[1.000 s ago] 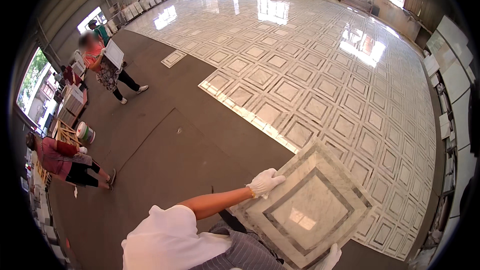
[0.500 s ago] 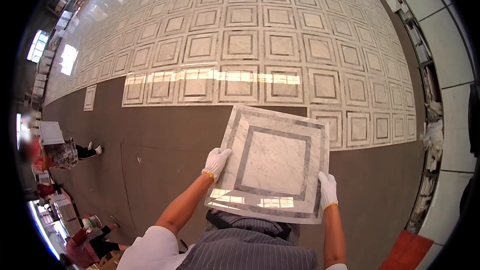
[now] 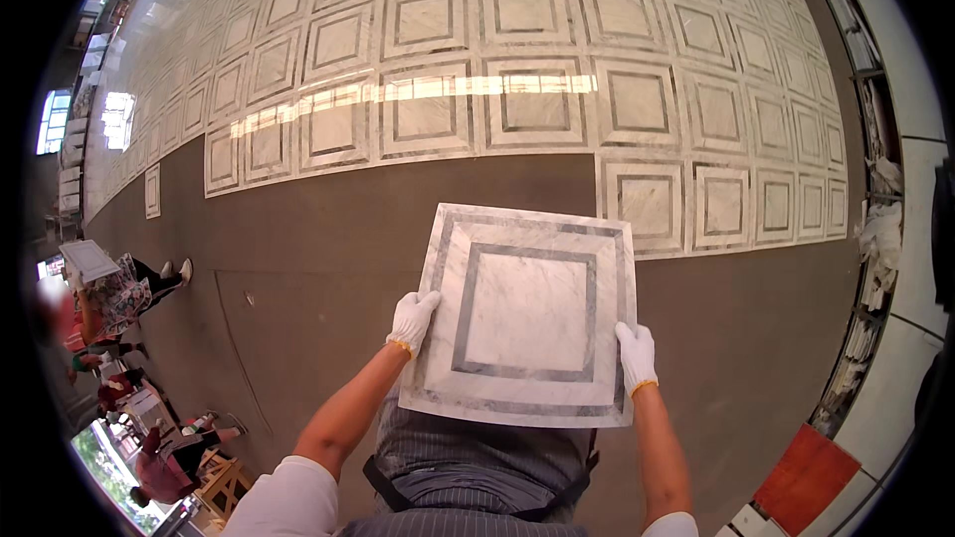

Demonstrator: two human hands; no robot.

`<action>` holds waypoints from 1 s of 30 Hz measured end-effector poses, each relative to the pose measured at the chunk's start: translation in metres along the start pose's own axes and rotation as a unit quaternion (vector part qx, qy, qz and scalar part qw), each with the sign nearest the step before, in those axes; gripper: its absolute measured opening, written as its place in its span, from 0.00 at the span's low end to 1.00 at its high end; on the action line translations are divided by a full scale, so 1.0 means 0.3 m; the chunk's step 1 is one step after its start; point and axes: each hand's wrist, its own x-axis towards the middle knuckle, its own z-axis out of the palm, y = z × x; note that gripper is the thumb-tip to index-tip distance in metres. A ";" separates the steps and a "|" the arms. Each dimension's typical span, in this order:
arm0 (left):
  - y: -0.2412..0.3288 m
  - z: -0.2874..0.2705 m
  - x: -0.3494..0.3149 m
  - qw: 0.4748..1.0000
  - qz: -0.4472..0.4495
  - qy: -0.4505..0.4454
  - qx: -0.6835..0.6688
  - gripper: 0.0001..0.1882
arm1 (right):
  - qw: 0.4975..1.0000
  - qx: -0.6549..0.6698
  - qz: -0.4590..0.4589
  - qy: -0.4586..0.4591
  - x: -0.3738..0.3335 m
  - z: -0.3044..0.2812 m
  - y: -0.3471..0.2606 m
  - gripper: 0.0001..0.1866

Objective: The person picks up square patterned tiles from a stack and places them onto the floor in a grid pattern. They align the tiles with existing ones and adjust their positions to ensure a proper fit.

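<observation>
We find one square panel [image 3: 532, 313] in the person's two hands, in front of the body and directly before the striped garment [image 3: 468, 462]. Its face is pale, veined and marble-like, with a grey inner frame and a grey outer band, and it sits slightly turned relative to the rows beyond.

The left hand [image 3: 414, 321], in a white glove with a yellow cuff edge, is closed on the panel's left edge. The right hand [image 3: 638, 353], gloved alike, grips the right edge, a little lower in view. We cannot tell how the fingers lie beneath the panel.

Beyond, we record laid panels [image 3: 428, 25] of matching pattern in close rows on a dark floor [image 3: 318, 239]. Their near boundary is stepped — the right-hand portion extends one row closer to the person. The held panel's far right corner overlaps that portion in view; we cannot confirm contact. A bright light strip [image 3: 448, 88] crosses the nearest row on the left portion.

At far left, we note a co-worker [image 3: 124, 303] with a pale board [image 3: 90, 261], and below, another person [image 3: 169, 467] beside a wooden frame [image 3: 224, 485]. A reddish square sheet [image 3: 806, 479] lies at lower right.
</observation>
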 end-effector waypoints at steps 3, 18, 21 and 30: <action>-0.091 0.187 0.103 1.000 -0.005 0.003 -0.029 0.19 | 0.999 -0.045 -0.008 0.003 0.229 0.027 0.087 0.23; -0.346 0.655 0.917 0.996 0.055 0.070 -0.015 0.23 | 0.997 -0.043 -0.061 -0.037 1.132 0.429 0.305 0.26; -0.337 0.696 1.062 0.995 0.064 0.080 -0.018 0.23 | 0.996 -0.046 -0.074 -0.030 1.277 0.518 0.297 0.27; -0.307 0.795 1.329 0.995 0.048 0.089 -0.001 0.22 | 0.998 0.010 -0.042 -0.051 1.499 0.682 0.272 0.24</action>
